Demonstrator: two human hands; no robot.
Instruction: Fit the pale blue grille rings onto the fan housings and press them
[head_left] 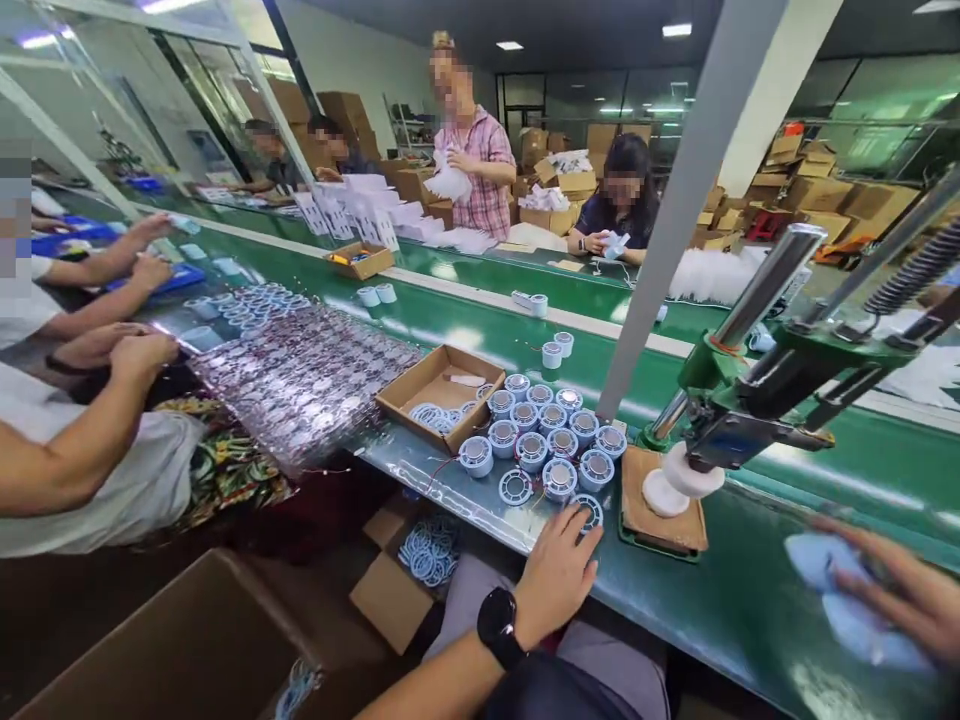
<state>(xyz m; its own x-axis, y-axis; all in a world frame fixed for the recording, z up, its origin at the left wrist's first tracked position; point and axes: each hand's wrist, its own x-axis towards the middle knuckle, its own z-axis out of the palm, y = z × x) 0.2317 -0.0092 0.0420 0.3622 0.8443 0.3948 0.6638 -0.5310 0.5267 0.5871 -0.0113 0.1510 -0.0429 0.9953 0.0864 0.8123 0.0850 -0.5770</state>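
Observation:
My left hand, with a black watch on the wrist, reaches to the bench edge with fingers stretched out. Its fingertips touch a light-blue ring-shaped part lying flat. Behind it stand several light-blue round housings with silvery discs in their tops, and a flatter ring part lies beside them. At the far right, my right hand is smeared by motion over pale-blue pieces. Whether its fingers grip them is unclear. Between my hands, a green lever press holds a white round block above another white disc.
A cardboard tray with blue rings stands left of the housings, beside a sheet of many small parts. A grey post rises behind the press. Co-workers sit at left and across the green conveyor. Below is a large carton.

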